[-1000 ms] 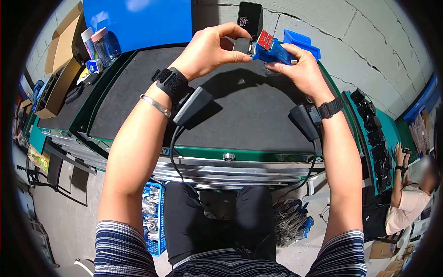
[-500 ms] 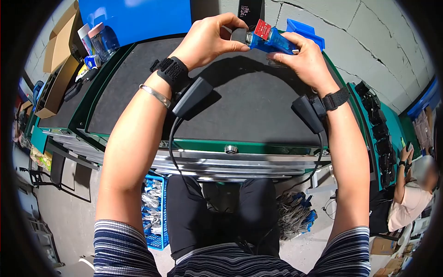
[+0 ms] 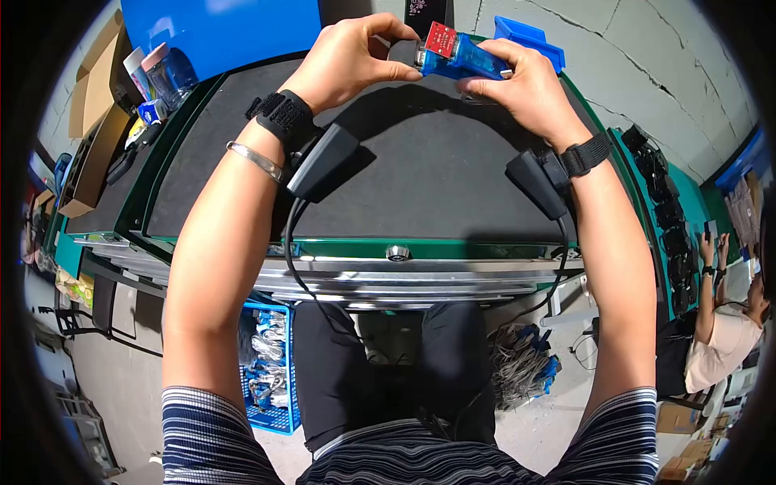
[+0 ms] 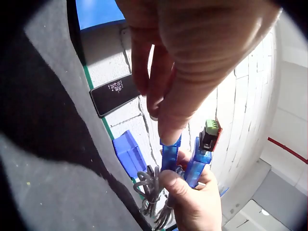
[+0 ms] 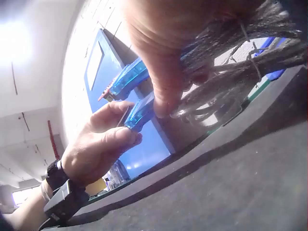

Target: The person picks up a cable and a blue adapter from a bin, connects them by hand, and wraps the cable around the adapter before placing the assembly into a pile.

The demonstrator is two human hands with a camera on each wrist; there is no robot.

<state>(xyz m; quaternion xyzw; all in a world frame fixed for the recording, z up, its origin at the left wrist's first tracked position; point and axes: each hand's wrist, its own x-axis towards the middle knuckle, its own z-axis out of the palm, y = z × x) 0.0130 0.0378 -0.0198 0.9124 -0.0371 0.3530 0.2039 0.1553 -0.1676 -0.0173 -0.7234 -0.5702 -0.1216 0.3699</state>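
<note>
In the head view my right hand (image 3: 529, 87) grips two translucent blue cable adapters (image 3: 477, 58) beyond the mat's far edge. One blue adapter (image 4: 196, 168) carries a small red circuit board (image 3: 440, 39) with a green terminal block (image 4: 211, 126). The thumb and fingertips of my left hand (image 3: 349, 61) pinch the metal end of the other blue adapter (image 5: 141, 113). Bundled grey cables (image 4: 150, 190) hang below the right hand. Part of the adapter bodies is hidden by the right fingers.
A black mat (image 3: 420, 178) covers the green tool cabinet. Behind it are a phone (image 3: 427, 18), a blue bin (image 3: 529, 42) and a blue panel (image 3: 234, 28). Bottles (image 3: 168, 73) and a cardboard box (image 3: 95, 121) stand left. Cables fill a blue basket (image 3: 271, 420). Another person (image 3: 723, 347) sits right.
Both hands have shifted slightly up and left in the head view, still holding the blue adapters. The person on the right has raised their hands.
</note>
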